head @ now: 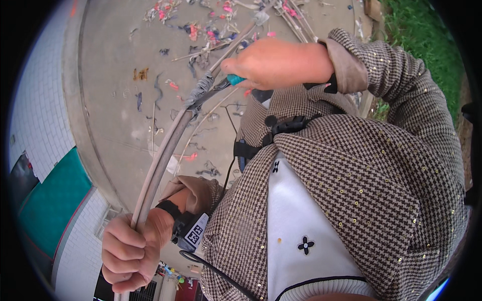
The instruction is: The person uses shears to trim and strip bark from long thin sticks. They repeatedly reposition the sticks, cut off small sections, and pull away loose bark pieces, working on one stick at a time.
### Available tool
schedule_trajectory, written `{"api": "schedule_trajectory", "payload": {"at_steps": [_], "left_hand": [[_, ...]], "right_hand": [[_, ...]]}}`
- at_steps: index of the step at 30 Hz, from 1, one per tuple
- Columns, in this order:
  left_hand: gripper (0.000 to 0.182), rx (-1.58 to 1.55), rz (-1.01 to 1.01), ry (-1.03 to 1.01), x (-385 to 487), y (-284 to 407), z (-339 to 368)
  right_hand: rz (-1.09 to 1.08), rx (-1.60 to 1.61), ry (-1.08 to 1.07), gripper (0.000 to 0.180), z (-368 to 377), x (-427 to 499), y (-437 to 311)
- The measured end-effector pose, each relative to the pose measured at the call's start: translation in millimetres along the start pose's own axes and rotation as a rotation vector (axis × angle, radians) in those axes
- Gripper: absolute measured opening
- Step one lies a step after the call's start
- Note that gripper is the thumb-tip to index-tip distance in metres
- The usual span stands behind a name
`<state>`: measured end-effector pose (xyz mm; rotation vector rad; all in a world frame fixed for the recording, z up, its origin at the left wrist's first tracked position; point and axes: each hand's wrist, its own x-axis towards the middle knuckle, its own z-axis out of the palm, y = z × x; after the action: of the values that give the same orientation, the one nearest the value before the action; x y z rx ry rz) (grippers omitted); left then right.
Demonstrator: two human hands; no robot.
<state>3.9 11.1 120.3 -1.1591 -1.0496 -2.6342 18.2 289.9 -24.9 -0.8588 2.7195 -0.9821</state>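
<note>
My left hand point(130, 248) is closed around a pair of long, greyish poles point(162, 158) that lie side by side and slant up across the view. Partway along, a grey strip binding point(199, 90) is wound around them. My right hand point(278, 62) grips a tool by its teal handle point(235, 79). A dark blade point(216, 88) runs from that handle to the binding and seems to touch it; the exact contact is hard to make out. Farther up, another grey wrapping point(260, 18) encircles the poles.
Scraps of pink and grey strip point(194, 32) litter the concrete ground point(109, 67). More thin poles point(297, 22) lie at the top. Grass point(421, 41) borders the right side, a white tiled wall point(41, 86) the left. A black cable point(222, 276) hangs from the left wrist device point(190, 229).
</note>
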Motion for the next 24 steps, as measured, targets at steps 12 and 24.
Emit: {"api": "schedule_trajectory", "payload": {"at_steps": [12,24], "left_hand": [[0.037,0.038,0.011,-0.074,-6.3,20.7,-10.6],[0.044,0.033,0.001,0.148,-13.7,23.9,-70.2]], "right_hand": [[0.234,-0.223,0.114,0.025,32.8,-64.6,59.0],[-0.110,0.254,0.430,0.039,16.8,22.5,26.6]]}}
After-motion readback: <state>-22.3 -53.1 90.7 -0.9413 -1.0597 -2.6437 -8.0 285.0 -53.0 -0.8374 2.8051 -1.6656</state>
